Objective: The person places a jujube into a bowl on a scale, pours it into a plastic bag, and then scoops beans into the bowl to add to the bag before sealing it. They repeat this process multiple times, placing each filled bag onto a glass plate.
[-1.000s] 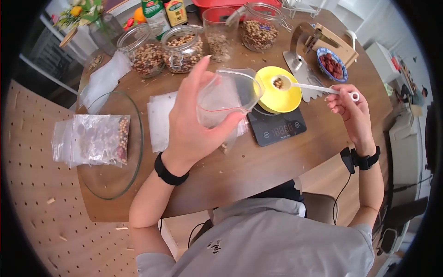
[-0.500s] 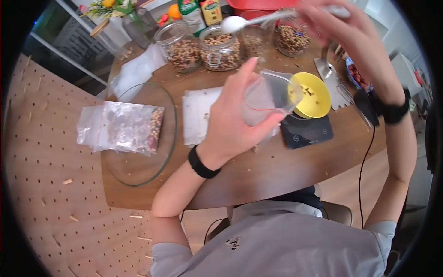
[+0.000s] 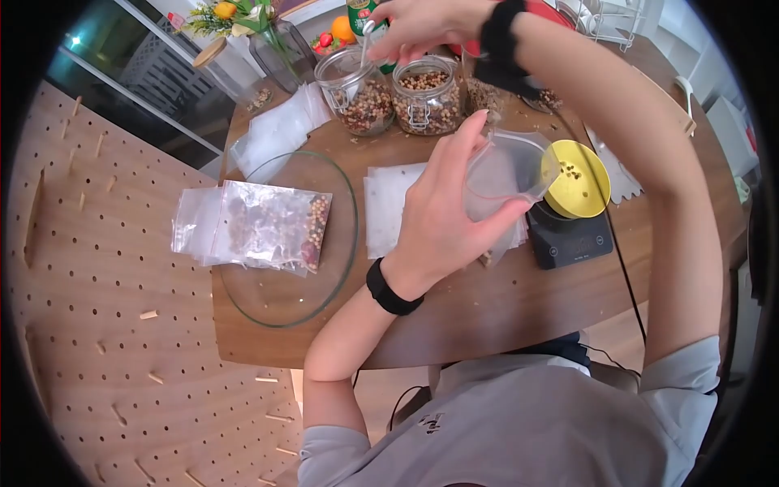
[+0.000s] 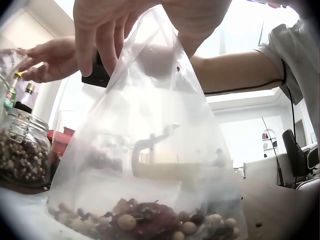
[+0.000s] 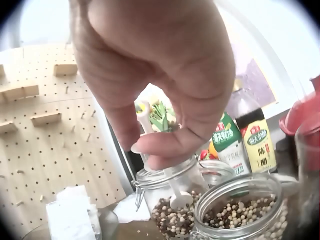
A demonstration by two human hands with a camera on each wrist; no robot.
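Note:
My left hand [image 3: 442,215] holds a clear plastic bag [image 3: 503,174] by its top, the thumb and fingers spread around its mouth. In the left wrist view, pale and dark round grains [image 4: 185,227] and a dark red dried piece lie at the bag's bottom. Above the left glass jar [image 3: 357,101], my right hand [image 3: 430,28] pinches the handle of a white spoon [image 5: 180,200]. The spoon's head is inside that jar, at the mixed grains. Right of the bag, a yellow bowl [image 3: 578,178] with a few grains sits on a black kitchen scale [image 3: 568,243].
A second glass jar [image 3: 426,101] of grains stands beside the first. At left, filled zip bags [image 3: 272,227] lie on a glass plate [image 3: 350,235]. Flat bags [image 3: 385,203] lie mid-table. Sauce bottles [image 5: 255,135] and a flower vase [image 3: 280,53] stand at the back.
My right hand has moved the spoon from over the yellow bowl up and left into the left jar. Grains now show in the bowl. My left hand still holds the bag; the head view has shifted.

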